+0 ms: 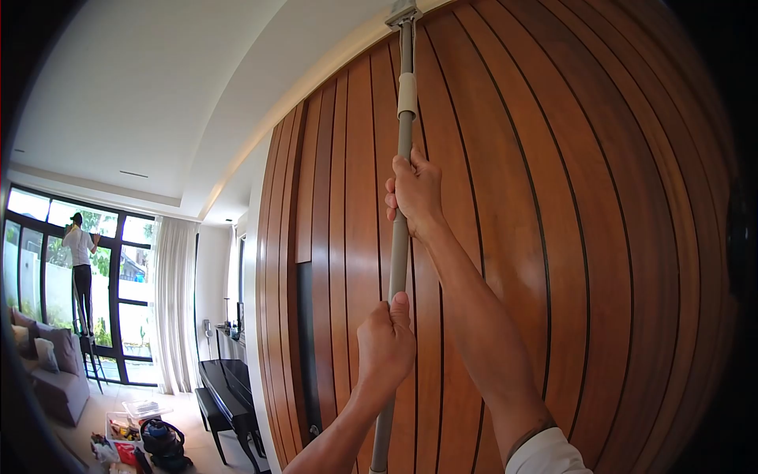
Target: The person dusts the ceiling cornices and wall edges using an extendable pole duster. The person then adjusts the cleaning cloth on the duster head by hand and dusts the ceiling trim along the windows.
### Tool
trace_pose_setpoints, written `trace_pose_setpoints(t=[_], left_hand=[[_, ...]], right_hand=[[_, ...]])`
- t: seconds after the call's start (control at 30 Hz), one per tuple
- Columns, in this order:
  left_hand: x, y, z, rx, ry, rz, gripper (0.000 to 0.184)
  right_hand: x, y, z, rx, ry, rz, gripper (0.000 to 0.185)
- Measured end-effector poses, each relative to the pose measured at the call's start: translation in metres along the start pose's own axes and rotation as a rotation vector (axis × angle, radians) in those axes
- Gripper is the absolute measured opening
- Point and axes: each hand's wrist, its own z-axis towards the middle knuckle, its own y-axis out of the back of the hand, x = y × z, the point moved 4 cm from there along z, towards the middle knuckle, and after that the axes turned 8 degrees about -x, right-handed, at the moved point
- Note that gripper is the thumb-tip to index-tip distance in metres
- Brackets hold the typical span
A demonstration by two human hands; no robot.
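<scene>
Left of a wood-panelled wall (505, 213), daylight fills black-framed windows (134, 320) beside pale curtains (174, 308).

Pole (399, 261): lower end runs off the bottom edge at 6 o'clock. Its head (404, 13), at 12, is clipped by the top edge. Left hand (385, 341): finger ends hidden, curled out of sight; forearm cut off between 6 and 7. White sleeve (546, 456) at 5, cropped below. Co-worker (80, 249) at 9: hands too small to read. Clutter (124, 429) at 8: separate pieces too small to name. Sofa (65, 393), also toward 8: outer side lost in dark rim.
</scene>
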Motion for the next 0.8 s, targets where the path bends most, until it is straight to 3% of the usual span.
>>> trace_pose_setpoints(t=[0.63,0.8], left_hand=[[0.051,0.042,0.022,0.101,0.062,-0.115,0.053],[0.066,0.046,0.026,-0.01,-0.082,-0.027,0.053]], right_hand=[[-0.052,-0.047,-0.015,-0.022,-0.079,-0.002,0.006],[-0.069,-0.043,-0.018,-0.067,-0.09,0.055,0.007]])
